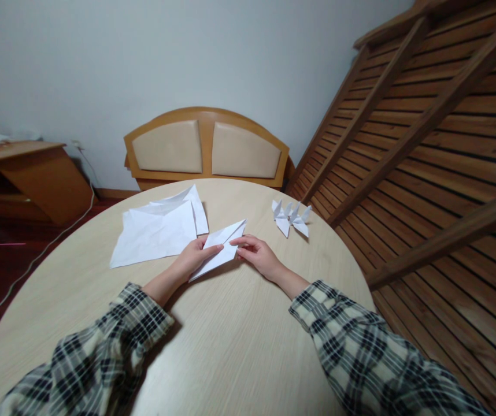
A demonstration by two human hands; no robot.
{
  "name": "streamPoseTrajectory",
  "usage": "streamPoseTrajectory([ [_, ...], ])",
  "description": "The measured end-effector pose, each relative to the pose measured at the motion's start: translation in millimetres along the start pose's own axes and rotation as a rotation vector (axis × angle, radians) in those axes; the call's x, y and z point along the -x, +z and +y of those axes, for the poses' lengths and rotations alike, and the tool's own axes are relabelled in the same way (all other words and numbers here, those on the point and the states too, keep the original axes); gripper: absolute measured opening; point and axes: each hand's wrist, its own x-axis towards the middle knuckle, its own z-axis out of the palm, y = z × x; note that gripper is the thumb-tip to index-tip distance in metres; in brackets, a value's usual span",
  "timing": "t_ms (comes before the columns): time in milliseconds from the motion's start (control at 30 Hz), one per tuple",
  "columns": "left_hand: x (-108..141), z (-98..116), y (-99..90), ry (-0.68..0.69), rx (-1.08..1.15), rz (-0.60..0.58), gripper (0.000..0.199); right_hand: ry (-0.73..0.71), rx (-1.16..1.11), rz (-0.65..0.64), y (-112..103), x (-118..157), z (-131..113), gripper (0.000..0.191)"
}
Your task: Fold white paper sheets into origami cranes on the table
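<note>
A folded white paper (219,249), long and pointed at both ends, is held tilted above the round table. My left hand (193,256) grips its left side, with the thumb on top and the other fingers mostly hidden beneath. At its right edge, my right hand (258,254) pinches the paper between thumb and fingertips. Loose white sheets (156,231) lie overlapping beyond my left hand. Several small folded paper figures (291,218) with pointed tips stand close together beyond my right hand.
The pale round table (230,346) reaches under both forearms. Behind it stands a wooden headboard (207,141) with beige panels. Slatted wood (425,133) leans along the right side. A wooden desk (35,179) and a white cable (52,245) are at the left.
</note>
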Motion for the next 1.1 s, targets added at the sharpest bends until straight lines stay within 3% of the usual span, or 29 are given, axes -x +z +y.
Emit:
streamPoseTrajectory([
  [267,1,-1,-1.0,-0.032,-0.037,-0.007,0.033,0.0,0.12,-0.055,-1,2,-6,0.012],
  [467,-6,-10,-6.4,-0.014,-0.036,-0.09,0.039,0.004,0.105,-0.092,-2,2,-4,0.012],
  [633,-7,-14,-8.1,-0.012,-0.026,-0.086,0.04,0.016,0.074,-0.139,-2,2,-2,0.013],
  [1100,-2,-8,-6.2,0.015,-0.068,-0.086,0.057,0.063,0.131,-0.066,1,2,-7,0.017],
])
